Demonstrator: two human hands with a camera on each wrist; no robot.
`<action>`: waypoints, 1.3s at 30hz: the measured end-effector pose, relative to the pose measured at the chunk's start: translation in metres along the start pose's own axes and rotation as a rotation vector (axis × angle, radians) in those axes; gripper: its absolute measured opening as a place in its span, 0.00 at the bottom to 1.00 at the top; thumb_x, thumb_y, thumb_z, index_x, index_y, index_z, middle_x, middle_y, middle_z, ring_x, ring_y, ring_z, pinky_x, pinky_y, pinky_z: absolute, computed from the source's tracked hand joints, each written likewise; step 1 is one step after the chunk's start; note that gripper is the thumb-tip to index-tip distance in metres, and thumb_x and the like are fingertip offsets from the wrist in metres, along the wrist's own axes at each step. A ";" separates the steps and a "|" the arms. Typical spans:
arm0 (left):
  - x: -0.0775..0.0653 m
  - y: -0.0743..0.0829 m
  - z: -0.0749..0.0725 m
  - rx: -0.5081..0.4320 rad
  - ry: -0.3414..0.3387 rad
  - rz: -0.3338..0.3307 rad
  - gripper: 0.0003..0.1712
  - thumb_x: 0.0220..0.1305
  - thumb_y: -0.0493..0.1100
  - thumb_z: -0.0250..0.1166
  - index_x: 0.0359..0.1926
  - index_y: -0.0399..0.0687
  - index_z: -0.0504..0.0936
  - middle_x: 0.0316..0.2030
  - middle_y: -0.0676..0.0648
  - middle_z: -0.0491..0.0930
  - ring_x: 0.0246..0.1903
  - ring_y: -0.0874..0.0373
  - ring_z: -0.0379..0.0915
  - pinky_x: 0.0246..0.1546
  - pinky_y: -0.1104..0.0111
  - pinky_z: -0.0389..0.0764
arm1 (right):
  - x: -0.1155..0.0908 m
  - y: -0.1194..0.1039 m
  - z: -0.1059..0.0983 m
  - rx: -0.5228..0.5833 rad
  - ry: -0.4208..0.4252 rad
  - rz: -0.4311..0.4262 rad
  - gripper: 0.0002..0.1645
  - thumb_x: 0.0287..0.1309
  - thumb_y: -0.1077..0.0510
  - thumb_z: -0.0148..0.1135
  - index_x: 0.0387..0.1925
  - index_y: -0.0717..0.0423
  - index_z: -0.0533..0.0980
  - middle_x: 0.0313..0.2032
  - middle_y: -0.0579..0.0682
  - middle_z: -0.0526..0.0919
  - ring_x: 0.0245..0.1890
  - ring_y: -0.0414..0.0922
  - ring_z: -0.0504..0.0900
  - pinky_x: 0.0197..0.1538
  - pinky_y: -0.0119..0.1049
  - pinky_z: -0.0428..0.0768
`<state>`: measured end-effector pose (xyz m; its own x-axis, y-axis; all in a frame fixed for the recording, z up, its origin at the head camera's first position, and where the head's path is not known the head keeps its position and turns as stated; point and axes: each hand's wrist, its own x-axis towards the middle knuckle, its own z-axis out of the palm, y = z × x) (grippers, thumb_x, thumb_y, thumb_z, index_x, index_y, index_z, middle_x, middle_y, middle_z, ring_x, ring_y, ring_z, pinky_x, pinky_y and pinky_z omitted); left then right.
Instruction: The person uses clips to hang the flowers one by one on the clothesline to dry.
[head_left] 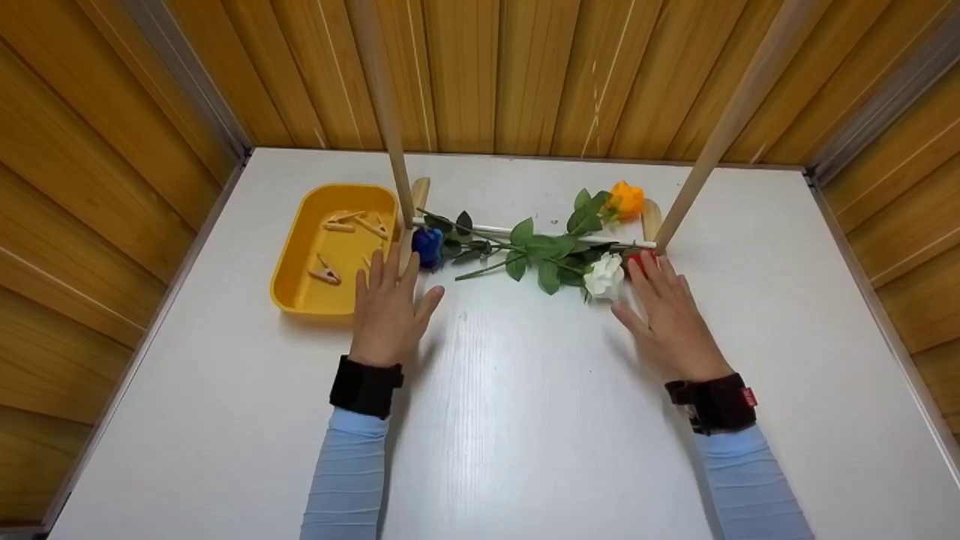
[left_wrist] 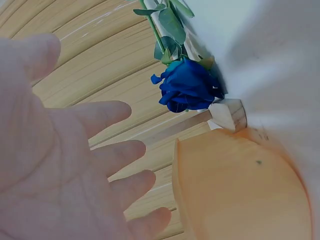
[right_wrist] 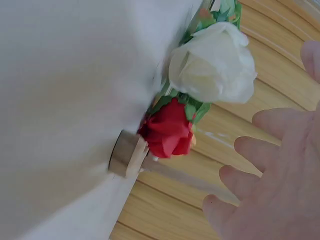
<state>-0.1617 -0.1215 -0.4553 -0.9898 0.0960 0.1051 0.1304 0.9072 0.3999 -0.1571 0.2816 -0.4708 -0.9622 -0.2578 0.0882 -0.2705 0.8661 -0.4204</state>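
Both hands hover over the white table with fingers spread, holding nothing. The left hand point(head_left: 386, 315) is beside the yellow tub point(head_left: 289, 292), its fingertips overlapping the tub's right side in the head view. Just past its fingers lies a blue rose point(left_wrist: 187, 85). The right hand point(head_left: 671, 322) is nearest a white rose point(head_left: 604, 277) and a red rose point(right_wrist: 170, 129), which its fingers partly cover in the head view. An orange rose point(head_left: 625, 200) lies farther back. Green stems and leaves point(head_left: 544, 251) cross between the flowers.
Wooden clothespins point(head_left: 325, 271) lie inside the tub. Two upright wooden poles, a left pole point(head_left: 390, 127) and a right pole point(head_left: 712, 150), stand on wooden feet, with a white bar point(head_left: 487, 229) low between them. Wood-patterned panels point(head_left: 525, 75) wall the table's back and sides.
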 end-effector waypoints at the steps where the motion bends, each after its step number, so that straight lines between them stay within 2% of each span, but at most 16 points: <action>1: 0.000 0.000 -0.001 0.000 0.009 -0.001 0.41 0.77 0.64 0.52 0.79 0.45 0.62 0.81 0.36 0.49 0.80 0.36 0.40 0.77 0.39 0.42 | 0.002 -0.003 0.000 0.004 0.005 -0.013 0.47 0.76 0.40 0.53 0.81 0.61 0.50 0.81 0.63 0.45 0.81 0.62 0.37 0.78 0.64 0.39; 5: 0.001 -0.001 -0.005 0.003 0.038 -0.002 0.40 0.77 0.60 0.56 0.78 0.42 0.63 0.78 0.32 0.54 0.78 0.32 0.45 0.76 0.38 0.48 | 0.012 -0.015 -0.001 0.028 0.017 -0.065 0.46 0.76 0.39 0.53 0.81 0.61 0.51 0.81 0.61 0.47 0.81 0.61 0.40 0.78 0.63 0.44; 9: 0.005 0.000 -0.011 -0.006 0.091 0.034 0.40 0.75 0.57 0.62 0.76 0.39 0.65 0.74 0.29 0.62 0.74 0.27 0.54 0.73 0.38 0.55 | 0.024 -0.030 -0.004 0.074 0.025 -0.106 0.46 0.76 0.41 0.55 0.81 0.60 0.52 0.81 0.60 0.48 0.81 0.59 0.44 0.78 0.62 0.51; 12: 0.008 0.001 -0.018 0.003 0.122 0.074 0.39 0.74 0.55 0.64 0.75 0.37 0.67 0.70 0.28 0.68 0.69 0.27 0.63 0.71 0.39 0.61 | 0.032 -0.042 -0.005 0.098 0.050 -0.153 0.45 0.75 0.44 0.58 0.80 0.62 0.54 0.80 0.61 0.52 0.81 0.58 0.49 0.76 0.60 0.56; 16: 0.013 0.003 -0.028 0.014 0.088 0.083 0.39 0.74 0.54 0.64 0.76 0.37 0.66 0.66 0.30 0.72 0.63 0.33 0.71 0.68 0.43 0.68 | 0.043 -0.057 -0.004 0.141 0.090 -0.221 0.43 0.74 0.48 0.60 0.78 0.65 0.58 0.78 0.62 0.59 0.78 0.58 0.58 0.75 0.57 0.61; 20: 0.016 0.005 -0.039 -0.005 0.033 0.071 0.38 0.75 0.54 0.63 0.76 0.38 0.65 0.63 0.30 0.75 0.57 0.34 0.76 0.61 0.45 0.76 | 0.055 -0.073 -0.001 0.186 0.114 -0.276 0.39 0.74 0.49 0.60 0.76 0.65 0.61 0.75 0.62 0.64 0.75 0.58 0.65 0.74 0.56 0.66; 27: 0.021 0.000 -0.062 -0.068 -0.002 0.061 0.29 0.80 0.49 0.56 0.72 0.37 0.71 0.54 0.31 0.80 0.46 0.37 0.79 0.49 0.45 0.82 | 0.075 -0.100 0.009 0.255 0.124 -0.362 0.35 0.75 0.51 0.60 0.73 0.65 0.66 0.70 0.63 0.72 0.70 0.60 0.72 0.71 0.56 0.70; 30: 0.026 -0.004 -0.069 -0.030 -0.045 0.037 0.26 0.80 0.46 0.53 0.69 0.35 0.73 0.53 0.30 0.79 0.45 0.37 0.79 0.48 0.45 0.82 | 0.082 -0.109 0.014 0.287 0.107 -0.395 0.34 0.75 0.51 0.60 0.72 0.66 0.67 0.68 0.64 0.74 0.69 0.60 0.73 0.70 0.56 0.71; 34: 0.035 -0.009 -0.074 0.030 -0.125 -0.014 0.24 0.80 0.44 0.53 0.68 0.33 0.73 0.56 0.29 0.77 0.48 0.36 0.77 0.55 0.43 0.79 | 0.094 -0.121 0.021 0.315 0.105 -0.444 0.31 0.76 0.53 0.59 0.70 0.68 0.69 0.64 0.65 0.77 0.65 0.59 0.77 0.67 0.54 0.75; 37: 0.042 -0.012 -0.076 0.076 -0.154 -0.022 0.21 0.78 0.41 0.55 0.64 0.31 0.76 0.51 0.30 0.79 0.44 0.37 0.77 0.53 0.44 0.81 | 0.103 -0.130 0.027 0.347 0.098 -0.464 0.28 0.76 0.54 0.58 0.68 0.68 0.71 0.61 0.64 0.80 0.59 0.58 0.81 0.62 0.52 0.79; 39: 0.046 -0.013 -0.076 0.126 -0.152 -0.008 0.17 0.75 0.38 0.57 0.57 0.29 0.80 0.45 0.31 0.80 0.38 0.39 0.77 0.47 0.47 0.83 | 0.108 -0.135 0.031 0.374 0.085 -0.475 0.27 0.76 0.55 0.58 0.67 0.68 0.73 0.59 0.64 0.81 0.56 0.59 0.82 0.60 0.51 0.80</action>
<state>-0.2044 -0.1604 -0.3867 -0.9891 0.1413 -0.0404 0.1243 0.9512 0.2823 -0.2232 0.1241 -0.4327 -0.7423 -0.5307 0.4090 -0.6561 0.4519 -0.6044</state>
